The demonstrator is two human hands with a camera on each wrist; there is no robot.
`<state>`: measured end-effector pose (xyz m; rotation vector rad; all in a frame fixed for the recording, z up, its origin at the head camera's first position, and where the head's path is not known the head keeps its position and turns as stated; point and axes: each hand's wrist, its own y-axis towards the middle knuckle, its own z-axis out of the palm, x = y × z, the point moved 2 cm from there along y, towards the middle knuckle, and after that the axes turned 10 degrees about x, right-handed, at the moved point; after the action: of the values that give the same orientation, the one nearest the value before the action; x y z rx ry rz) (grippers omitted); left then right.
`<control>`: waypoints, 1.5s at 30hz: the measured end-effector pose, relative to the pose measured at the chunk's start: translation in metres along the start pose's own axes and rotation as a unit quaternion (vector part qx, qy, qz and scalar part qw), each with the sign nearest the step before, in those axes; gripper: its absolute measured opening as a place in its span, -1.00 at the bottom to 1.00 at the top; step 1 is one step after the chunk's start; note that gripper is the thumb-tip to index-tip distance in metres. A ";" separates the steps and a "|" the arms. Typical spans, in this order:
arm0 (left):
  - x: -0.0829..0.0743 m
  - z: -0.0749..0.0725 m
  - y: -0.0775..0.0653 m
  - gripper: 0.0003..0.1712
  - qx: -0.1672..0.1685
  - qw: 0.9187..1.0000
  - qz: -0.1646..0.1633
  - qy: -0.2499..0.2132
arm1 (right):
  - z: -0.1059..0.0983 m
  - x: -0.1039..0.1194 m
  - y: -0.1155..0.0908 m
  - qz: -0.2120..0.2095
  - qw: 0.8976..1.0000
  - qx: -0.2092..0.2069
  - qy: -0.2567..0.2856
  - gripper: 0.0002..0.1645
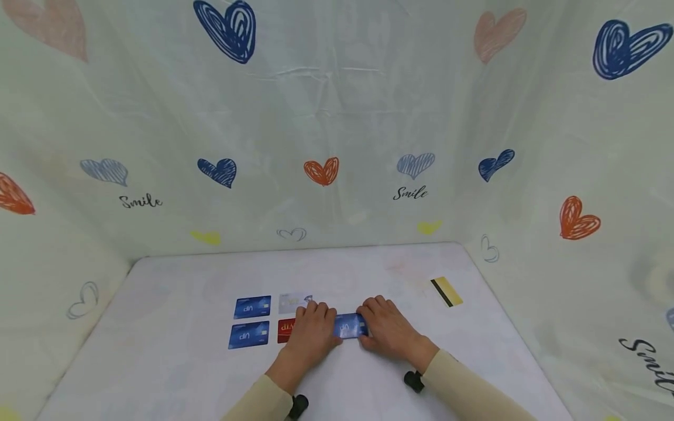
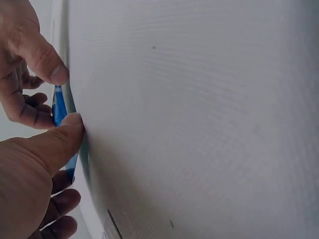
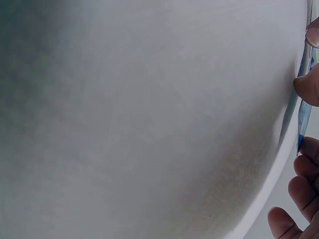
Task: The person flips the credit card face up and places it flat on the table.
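Observation:
Both hands hold a blue card [image 1: 347, 326] between them, low over the white table. My left hand [image 1: 314, 330] grips its left end, and my right hand [image 1: 387, 327] grips its right end. In the left wrist view the blue card [image 2: 59, 107] shows edge-on, with a thumb on the near side and fingers behind. Thumb and fingers of the right hand [image 3: 306, 179] are partly cut off at the edge of the right wrist view. Beside the left hand lies a red card [image 1: 285, 331], partly covered by it. A pale silver card [image 1: 291, 303] lies just behind.
Two blue cards lie at the left, one farther back [image 1: 253, 307] and one nearer [image 1: 249, 335]. A gold card with a black stripe [image 1: 447, 292] lies at the right of the white table [image 1: 174, 362]. A heart-patterned curtain [image 1: 363, 117] surrounds the table at the back and sides.

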<state>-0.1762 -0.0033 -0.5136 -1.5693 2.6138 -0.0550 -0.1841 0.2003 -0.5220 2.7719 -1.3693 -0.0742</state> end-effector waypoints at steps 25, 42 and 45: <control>-0.029 0.006 -0.024 0.01 0.128 0.991 0.046 0.019 | 0.001 0.026 -0.027 -0.006 0.990 0.137 -0.035 -0.29; -0.002 0.005 -0.001 0.44 0.137 0.990 0.031 0.008 | 0.006 0.015 0.017 0.030 0.984 0.175 0.025 -0.12; 0.000 0.005 0.001 0.44 0.135 0.990 0.037 0.014 | 0.005 0.014 0.019 0.039 0.982 0.181 0.030 -0.10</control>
<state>-0.1771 -0.0030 -0.5187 -1.3898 2.5507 -0.4093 -0.1908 0.1771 -0.5261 2.9648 -1.6186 0.2889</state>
